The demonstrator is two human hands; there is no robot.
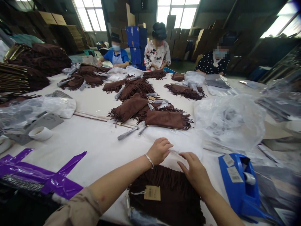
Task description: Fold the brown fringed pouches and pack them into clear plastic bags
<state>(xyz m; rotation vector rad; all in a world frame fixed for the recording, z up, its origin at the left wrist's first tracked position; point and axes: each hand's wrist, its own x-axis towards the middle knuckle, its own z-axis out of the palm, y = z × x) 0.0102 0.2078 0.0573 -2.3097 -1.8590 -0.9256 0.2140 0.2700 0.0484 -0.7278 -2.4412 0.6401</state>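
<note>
My left hand (160,151) and my right hand (194,172) pinch a thin clear plastic bag (181,153) between their fingertips. Just below them lies a dark brown suede pouch with fringe (162,201), carrying a kraft paper tag (152,193) on a string. The plastic seems to reach over the pouch's upper edge, though how far it covers the pouch is hard to tell. Both hands are above the white-covered worktable (98,153). Further along it lie several similar fringed pouches (167,119).
A blue tape dispenser (240,185) stands right of my right hand. Purple plastic strips (39,175) lie at the left, and loose plastic bags (229,122) are heaped at the right. Across the table, several co-workers (157,53) sit among fringed pouches, with blue crates and cardboard behind them.
</note>
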